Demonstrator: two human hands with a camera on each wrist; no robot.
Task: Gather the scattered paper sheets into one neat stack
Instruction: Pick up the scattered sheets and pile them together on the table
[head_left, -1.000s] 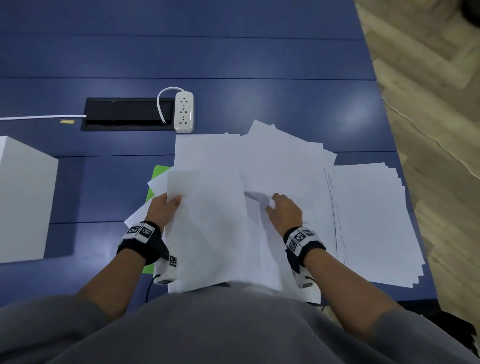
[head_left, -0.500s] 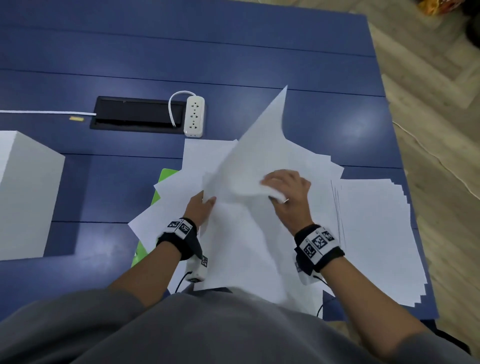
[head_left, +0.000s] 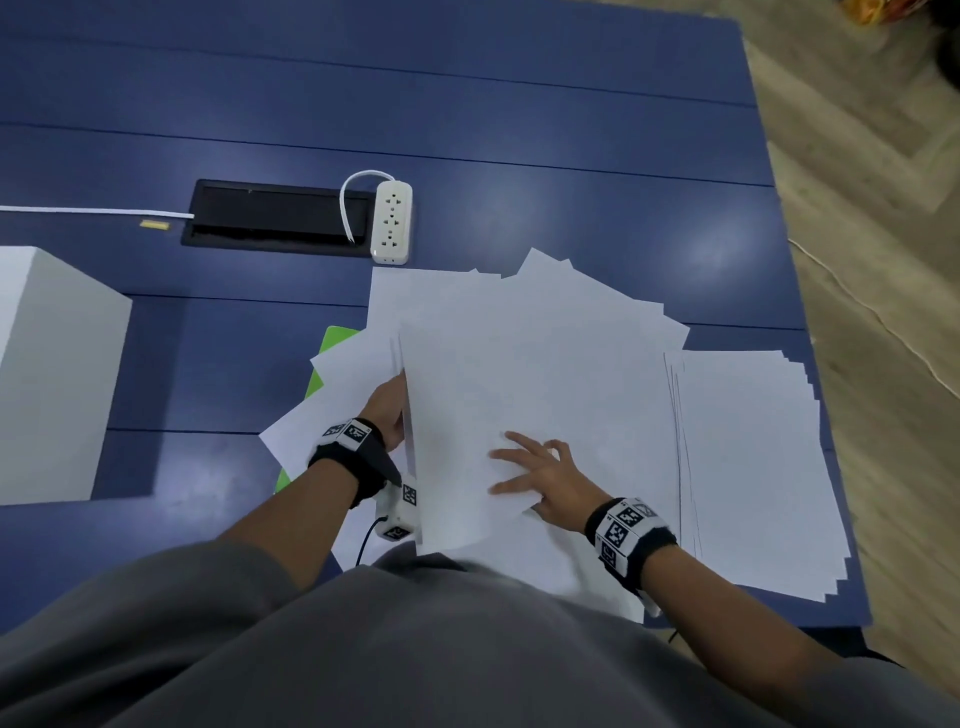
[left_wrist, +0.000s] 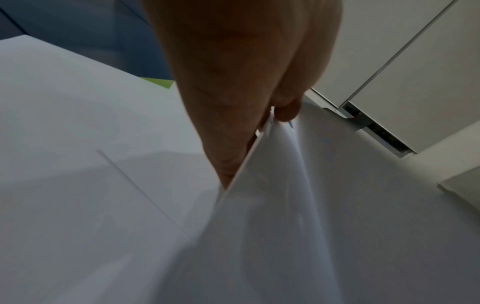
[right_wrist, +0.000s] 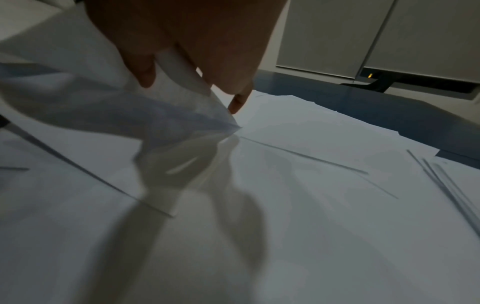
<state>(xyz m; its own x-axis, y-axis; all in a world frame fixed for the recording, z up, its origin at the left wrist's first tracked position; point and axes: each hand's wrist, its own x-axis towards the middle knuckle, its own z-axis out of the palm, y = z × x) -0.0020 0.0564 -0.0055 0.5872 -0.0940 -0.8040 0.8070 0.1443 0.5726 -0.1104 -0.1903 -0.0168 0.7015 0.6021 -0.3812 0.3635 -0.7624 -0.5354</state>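
Lying fanned across the near half of the blue table (head_left: 519, 130), the scattered paper sheets (head_left: 561, 332) are plain white, thin, rectangular, corners poking out at odd angles toward the far side and left. On top sits a lifted bundle of sheets (head_left: 467, 415), left edge raised, near edge hanging off the table lip over the grey shirt (head_left: 415, 649). The left hand (head_left: 387, 410) pinches that raised edge, thumb over, fingers under; the left wrist view shows the sheet edge clamped between thumb and fingers (left_wrist: 233, 102). The right hand (head_left: 540, 478) lies on the bundle, fingers spread and mostly straight, not clamped in the head view; the right wrist view is blurred, with a curled sheet (right_wrist: 166, 115) just below the fingertips (right_wrist: 239, 102), contact unclear. Right of the bundle, a flatter stack (head_left: 753, 467) lies staggered, its right edges stepped, close to the table's right edge and near corner. A green sheet (head_left: 337, 338) peeks out under the white ones at left. Open blue surface runs across the whole far half and between papers and the white box (head_left: 57, 374) at left. Beyond the papers: white power strip (head_left: 392, 221), smooth plastic, just beside a black recessed cable tray (head_left: 275, 218); a white cable (head_left: 93, 211) runs left. Both wristbands (head_left: 623, 525) carry black-and-white square markers. No readable writing. Wood floor (head_left: 883, 208) at right.
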